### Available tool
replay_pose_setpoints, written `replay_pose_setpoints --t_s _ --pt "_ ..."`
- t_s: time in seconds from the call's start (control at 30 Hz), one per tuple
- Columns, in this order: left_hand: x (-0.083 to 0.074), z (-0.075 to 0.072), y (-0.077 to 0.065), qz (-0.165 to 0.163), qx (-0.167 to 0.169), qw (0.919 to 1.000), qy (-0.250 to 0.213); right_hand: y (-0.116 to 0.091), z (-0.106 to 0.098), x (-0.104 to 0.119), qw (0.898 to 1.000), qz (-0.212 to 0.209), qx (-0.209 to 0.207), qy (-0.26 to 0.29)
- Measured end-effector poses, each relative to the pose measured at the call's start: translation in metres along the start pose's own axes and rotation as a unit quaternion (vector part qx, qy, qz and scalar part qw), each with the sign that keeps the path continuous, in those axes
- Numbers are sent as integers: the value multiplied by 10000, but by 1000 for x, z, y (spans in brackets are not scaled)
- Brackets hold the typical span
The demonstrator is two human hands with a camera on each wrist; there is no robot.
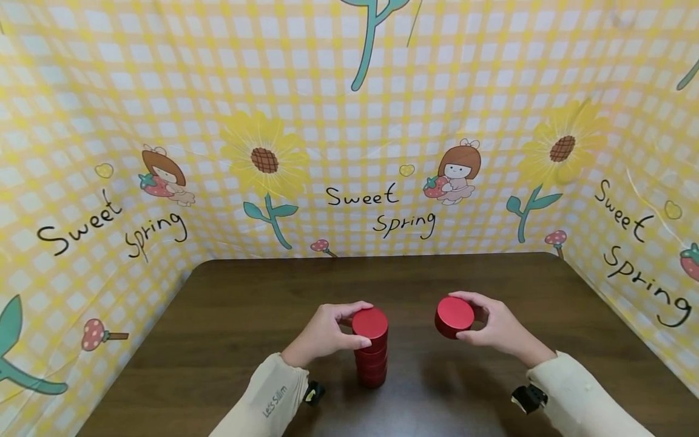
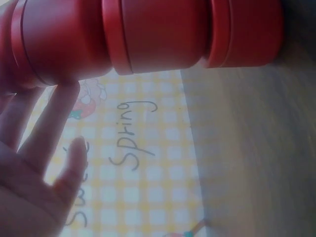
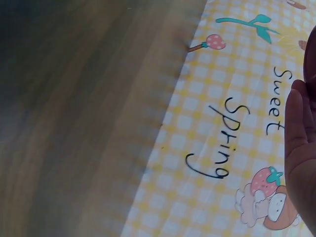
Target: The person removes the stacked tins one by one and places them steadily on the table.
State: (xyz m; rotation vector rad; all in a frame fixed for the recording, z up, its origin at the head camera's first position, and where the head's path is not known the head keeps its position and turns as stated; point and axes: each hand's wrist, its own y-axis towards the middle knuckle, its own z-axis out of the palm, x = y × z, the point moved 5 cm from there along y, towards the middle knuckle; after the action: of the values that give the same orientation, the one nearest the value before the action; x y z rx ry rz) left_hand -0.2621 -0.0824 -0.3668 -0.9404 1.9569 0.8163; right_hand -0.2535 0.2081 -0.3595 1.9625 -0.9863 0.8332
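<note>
A column of several red, round lidded tins (image 1: 372, 366) rises upright from the brown table in the head view. My left hand (image 1: 323, 332) grips the top tin (image 1: 370, 323) from the left, thumb on the near side and fingers on the far side. In the left wrist view the tins (image 2: 163, 34) appear sideways, with left-hand fingers (image 2: 59, 106) against one high in the column. To the right, my right hand (image 1: 502, 328) holds a separate red tin (image 1: 455, 314) above the table, pinched between thumb and fingers. Only a dark edge of that tin (image 3: 311, 61) enters the right wrist view.
The brown wooden table (image 1: 262, 291) has rounded back corners. A yellow-and-white checked cloth (image 1: 349, 121) with flowers and lettering surrounds it at the back and both sides. Each wrist carries a small black camera, one on the left (image 1: 314, 393) and one on the right (image 1: 530, 399).
</note>
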Motion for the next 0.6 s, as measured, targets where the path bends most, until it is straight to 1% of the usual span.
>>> replay_pose_setpoints --t_s 0.13,0.3,0.43,0.6 --pt "1 0 0 -83 16 10000 8 -6 -2 -6 10000 59 -62 38" --pt "2 -1 -2 -196 53 9998 -57 -11 -3 -13 9999 83 -133 -72" --pt "1 -2 -2 -188 34 9998 -68 -13 -5 -17 9998 94 -179 13" --pt "1 1 0 -145 74 9999 -29 -17 -6 -23 9997 59 -91 236"
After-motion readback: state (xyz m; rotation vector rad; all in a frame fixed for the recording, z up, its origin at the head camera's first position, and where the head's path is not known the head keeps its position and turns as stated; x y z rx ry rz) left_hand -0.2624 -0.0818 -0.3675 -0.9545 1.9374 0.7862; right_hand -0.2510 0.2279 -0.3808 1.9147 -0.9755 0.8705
